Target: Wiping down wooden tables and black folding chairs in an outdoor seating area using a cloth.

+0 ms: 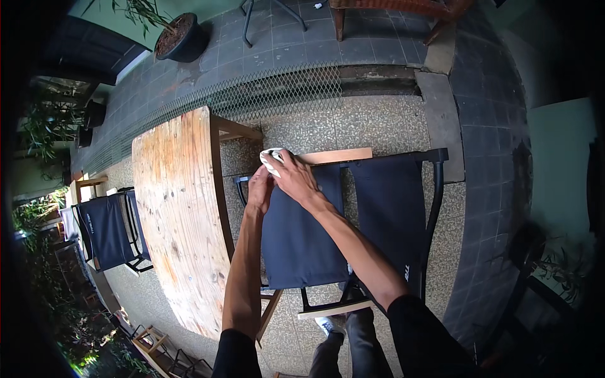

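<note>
A crumpled white cloth (270,159) is bunched at the front end of a folding chair's flat wooden armrest (338,156). My right hand (298,179) presses over the cloth from above, fingers bent around it. Against the cloth's lower side, my left hand (261,189) pinches its edge; some of its fingertips are hidden. Beneath my forearms is the chair's dark navy fabric seat (302,236), with the matching backrest (390,208) to the right in a black tubular frame (437,198). The second wooden armrest (333,309) lies nearer my legs.
A worn wooden table (182,203) stands left of the chair, its edge near my left forearm. Beyond it is another dark folding chair (108,229). Metal mesh (283,90) partly covers a floor channel (378,80). A potted plant (182,40) and wooden furniture (397,5) stand farther off.
</note>
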A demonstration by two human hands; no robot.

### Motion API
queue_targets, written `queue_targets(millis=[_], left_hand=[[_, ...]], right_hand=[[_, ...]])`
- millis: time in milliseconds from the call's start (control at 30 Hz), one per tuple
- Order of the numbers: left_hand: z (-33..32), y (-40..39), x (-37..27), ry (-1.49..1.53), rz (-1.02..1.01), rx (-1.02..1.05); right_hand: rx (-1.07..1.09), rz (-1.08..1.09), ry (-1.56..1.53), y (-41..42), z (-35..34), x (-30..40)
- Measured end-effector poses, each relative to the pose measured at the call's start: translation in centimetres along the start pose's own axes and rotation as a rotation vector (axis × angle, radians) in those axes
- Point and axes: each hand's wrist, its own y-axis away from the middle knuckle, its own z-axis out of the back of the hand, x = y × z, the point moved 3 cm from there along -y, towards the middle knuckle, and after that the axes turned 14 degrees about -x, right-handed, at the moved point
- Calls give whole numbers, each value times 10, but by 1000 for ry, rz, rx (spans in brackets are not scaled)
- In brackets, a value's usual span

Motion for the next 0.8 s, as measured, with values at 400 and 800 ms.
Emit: queue_targets(millis=[400,800], left_hand=[[-19,2,0,-178,62,-115],[8,-16,12,-14,145,92]], right_hand=[[491,28,1281,-3,75,-154],[-154,-241,233,-24,-41,28]])
